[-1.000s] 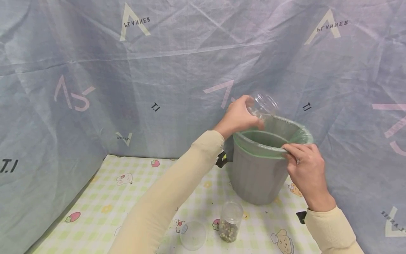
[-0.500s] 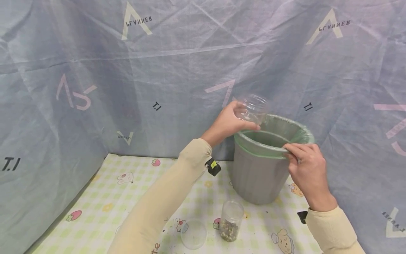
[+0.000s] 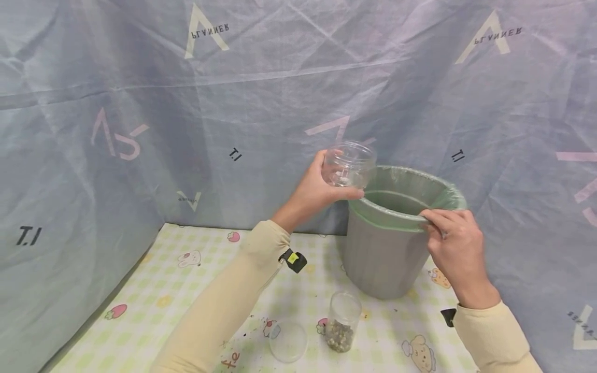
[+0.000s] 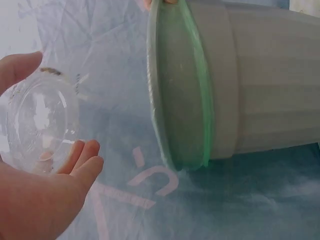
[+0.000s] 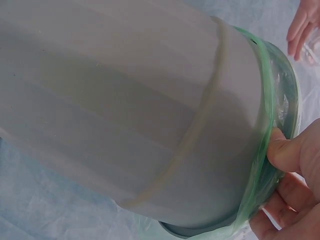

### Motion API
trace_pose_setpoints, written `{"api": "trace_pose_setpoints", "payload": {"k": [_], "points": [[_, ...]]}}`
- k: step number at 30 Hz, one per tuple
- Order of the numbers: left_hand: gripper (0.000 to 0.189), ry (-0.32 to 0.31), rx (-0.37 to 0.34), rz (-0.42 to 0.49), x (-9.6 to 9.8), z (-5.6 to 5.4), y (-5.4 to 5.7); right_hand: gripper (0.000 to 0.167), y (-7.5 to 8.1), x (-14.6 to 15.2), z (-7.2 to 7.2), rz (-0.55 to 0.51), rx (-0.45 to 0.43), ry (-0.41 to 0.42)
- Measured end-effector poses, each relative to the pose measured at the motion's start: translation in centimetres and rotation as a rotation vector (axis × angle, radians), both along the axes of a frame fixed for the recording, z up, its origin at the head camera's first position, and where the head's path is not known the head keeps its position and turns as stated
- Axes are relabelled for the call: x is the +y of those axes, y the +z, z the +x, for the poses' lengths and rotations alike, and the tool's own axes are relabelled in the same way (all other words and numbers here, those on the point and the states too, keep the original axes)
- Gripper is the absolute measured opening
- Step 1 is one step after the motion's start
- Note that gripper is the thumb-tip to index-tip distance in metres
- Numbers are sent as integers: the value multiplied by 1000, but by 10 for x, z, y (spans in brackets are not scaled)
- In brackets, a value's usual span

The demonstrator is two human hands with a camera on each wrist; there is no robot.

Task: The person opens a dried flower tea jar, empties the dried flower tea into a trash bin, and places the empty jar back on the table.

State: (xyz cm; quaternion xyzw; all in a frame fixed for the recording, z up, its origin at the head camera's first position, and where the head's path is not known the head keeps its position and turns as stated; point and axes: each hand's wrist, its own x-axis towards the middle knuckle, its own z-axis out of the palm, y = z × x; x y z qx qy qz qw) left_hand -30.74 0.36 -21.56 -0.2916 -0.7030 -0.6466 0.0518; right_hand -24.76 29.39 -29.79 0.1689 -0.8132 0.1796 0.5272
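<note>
My left hand (image 3: pixel 317 181) grips a clear plastic jar (image 3: pixel 351 163) just left of the bin's rim, its fingers and thumb around the side. In the left wrist view the jar (image 4: pixel 42 120) looks see-through, with a small brown smear near its edge. The grey trash bin (image 3: pixel 384 259) is lined with a thin green bag (image 3: pixel 396 224) folded over the rim. My right hand (image 3: pixel 454 243) pinches the lined rim at the near right side; in the right wrist view the thumb (image 5: pixel 286 152) presses the bag from outside.
A second clear jar (image 3: pixel 342 321), partly filled with small brownish pieces, stands on the checkered tablecloth (image 3: pixel 196 290) in front of the bin. Beside it lies a clear round lid (image 3: pixel 288 343), with dark crumbs scattered to its left. A grey-blue fabric backdrop (image 3: pixel 261 103) surrounds the table.
My left hand has drawn the jar leftward from over the bin's opening to beside its rim, turning it more upright. The right hand keeps its hold on the rim.
</note>
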Motion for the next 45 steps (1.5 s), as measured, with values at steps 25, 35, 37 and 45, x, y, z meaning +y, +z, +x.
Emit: {"api": "trace_pose_setpoints", "payload": {"k": [25,35,37,45], "points": [[87,129,-75,8,-93,43,-50,27,8,7,1,-5,11,-6],[94,166,-125,-20,-125,59,-76,26,6,4,0,5,-23,5],[95,168,-117,-42,-129,62,-80,26,6,4,0,4,-16,7],[99,227,-102,-165,-144,78,-101,27,3,1,2,-3,-25,12]]}}
